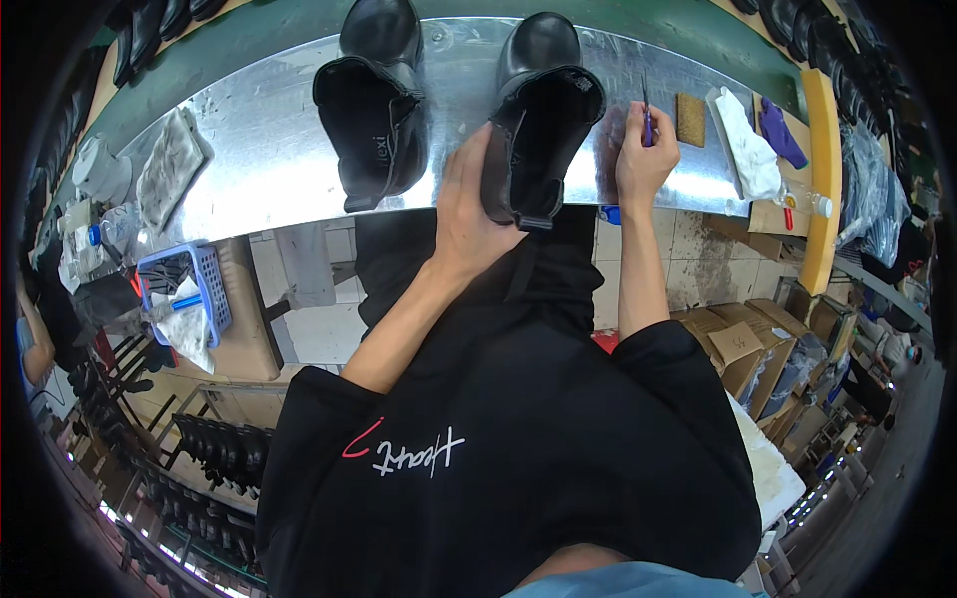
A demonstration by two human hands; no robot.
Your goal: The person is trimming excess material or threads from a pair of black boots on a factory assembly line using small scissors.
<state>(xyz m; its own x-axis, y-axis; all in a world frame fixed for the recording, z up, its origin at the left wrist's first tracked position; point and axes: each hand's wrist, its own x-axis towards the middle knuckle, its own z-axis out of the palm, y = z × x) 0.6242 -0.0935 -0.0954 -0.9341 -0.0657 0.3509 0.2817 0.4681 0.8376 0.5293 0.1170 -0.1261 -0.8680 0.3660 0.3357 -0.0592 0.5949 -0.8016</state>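
My left hand (466, 221) is closed on the near left side of a black ankle boot (539, 50), with the thumb low near its heel. This boot stands at the middle of the metal tabletop, opening toward me. To its left stands a second black boot (381, 35), untouched. My right hand (643, 159) rests at the table's near edge, right of the held boot. Its fingers are wrapped round small scissors (648, 130) with purple handles, whose thin dark tip points away from me. Just right of that hand lies a brown rectangular block (690, 121).
White cloth (748, 149) and purple cloth (783, 134) lie at the right, beside a yellow foam-like edge (819, 189). A stained rag (171, 167) lies at the left, above a blue basket (212, 289) of tools. Cardboard boxes (738, 344) stand below right; boot racks (214, 444) below left.
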